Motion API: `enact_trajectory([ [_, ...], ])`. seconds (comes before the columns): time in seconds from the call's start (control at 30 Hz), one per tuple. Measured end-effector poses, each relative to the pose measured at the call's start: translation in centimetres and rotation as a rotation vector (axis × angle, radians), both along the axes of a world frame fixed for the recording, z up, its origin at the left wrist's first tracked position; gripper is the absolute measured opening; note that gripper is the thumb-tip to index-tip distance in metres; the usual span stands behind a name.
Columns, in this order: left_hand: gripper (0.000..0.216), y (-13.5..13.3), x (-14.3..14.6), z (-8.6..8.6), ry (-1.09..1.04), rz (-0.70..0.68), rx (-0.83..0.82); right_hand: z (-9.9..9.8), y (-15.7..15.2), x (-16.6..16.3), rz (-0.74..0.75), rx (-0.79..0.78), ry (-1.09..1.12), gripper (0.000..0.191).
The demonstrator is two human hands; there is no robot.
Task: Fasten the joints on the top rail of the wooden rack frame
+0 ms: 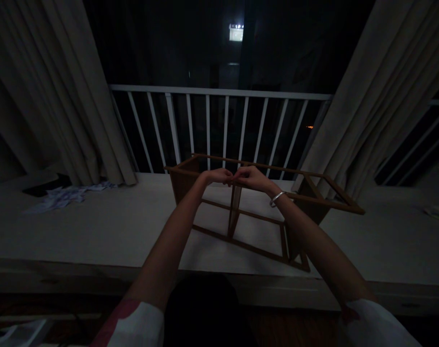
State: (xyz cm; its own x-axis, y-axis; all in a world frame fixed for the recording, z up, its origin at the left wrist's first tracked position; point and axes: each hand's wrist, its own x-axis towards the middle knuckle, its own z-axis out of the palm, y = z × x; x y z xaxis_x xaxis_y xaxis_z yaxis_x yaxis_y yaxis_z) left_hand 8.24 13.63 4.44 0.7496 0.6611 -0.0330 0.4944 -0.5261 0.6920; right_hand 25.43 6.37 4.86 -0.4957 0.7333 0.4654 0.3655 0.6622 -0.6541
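Observation:
A brown wooden shelf frame (262, 238) lies on its side on a pale ledge (96, 226) in dim light. It has open bays and a middle divider. My left hand (219, 176) and my right hand (251, 177) meet above the divider, at the frame's near top rail. Their fingertips touch each other, and the fingers pinch at the rail or at something small there that is too dark to make out. A silver bangle (277, 198) circles my right wrist.
A white railing (219, 91) runs behind the ledge with darkness beyond. Beige curtains (60, 96) hang left and right. Crumpled paper (65, 196) lies at the left of the ledge, a pale object (438, 212) at the far right.

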Motion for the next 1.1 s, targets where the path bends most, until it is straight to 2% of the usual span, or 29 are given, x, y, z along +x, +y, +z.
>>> enact_trajectory([
  [0.23,0.026,0.0,-0.6,0.5,-0.138,0.132,-0.015,0.2,0.0,-0.2,0.015,-0.112,0.055,0.022],
  [0.43,0.023,0.0,-0.3,0.4,-0.118,0.118,-0.039,-0.4,0.7,0.0,-0.036,-0.144,0.112,0.030],
  [0.63,0.024,-0.7,-0.2,0.9,-0.079,0.131,-0.045,-0.5,0.9,0.4,-0.093,-0.141,0.049,0.030],
  [0.93,0.023,-1.0,0.1,1.3,-0.118,0.208,-0.091,-0.2,0.3,0.4,-0.079,-0.128,0.060,0.031],
  [1.1,0.025,-0.6,0.2,1.1,-0.138,0.173,-0.080,-0.2,0.3,0.3,-0.073,-0.149,0.077,0.032],
])
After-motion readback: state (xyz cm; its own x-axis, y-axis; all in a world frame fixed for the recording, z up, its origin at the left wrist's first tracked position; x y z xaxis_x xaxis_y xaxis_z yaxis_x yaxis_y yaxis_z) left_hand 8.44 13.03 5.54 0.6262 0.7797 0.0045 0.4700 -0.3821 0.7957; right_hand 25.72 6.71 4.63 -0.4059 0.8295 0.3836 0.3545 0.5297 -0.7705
